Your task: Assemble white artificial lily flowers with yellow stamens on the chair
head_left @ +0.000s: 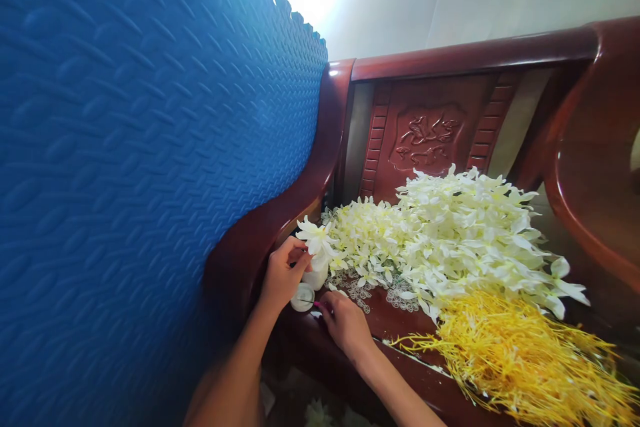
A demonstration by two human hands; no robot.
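Observation:
My left hand (289,269) pinches a white artificial flower (316,237) from below, near the chair's left armrest. Lower and to the right, my right hand (345,321) is closed round a thin tool with a pink part (319,305). The tool's dark tip reaches over a small round white dish (303,297). Behind the dish, close to the flower, stands a white container (317,273). To the right lies a large heap of white petals (465,233), and a smaller heap of pale blossoms (367,230) adjoins it.
Yellow stamen-like strands (520,353) are piled at the front right of the dark red wooden seat (390,317). Clear lacy pieces (400,295) lie by the blossoms. A blue textured mat (150,147) stands upright at the left, beside the wooden armrest (250,233).

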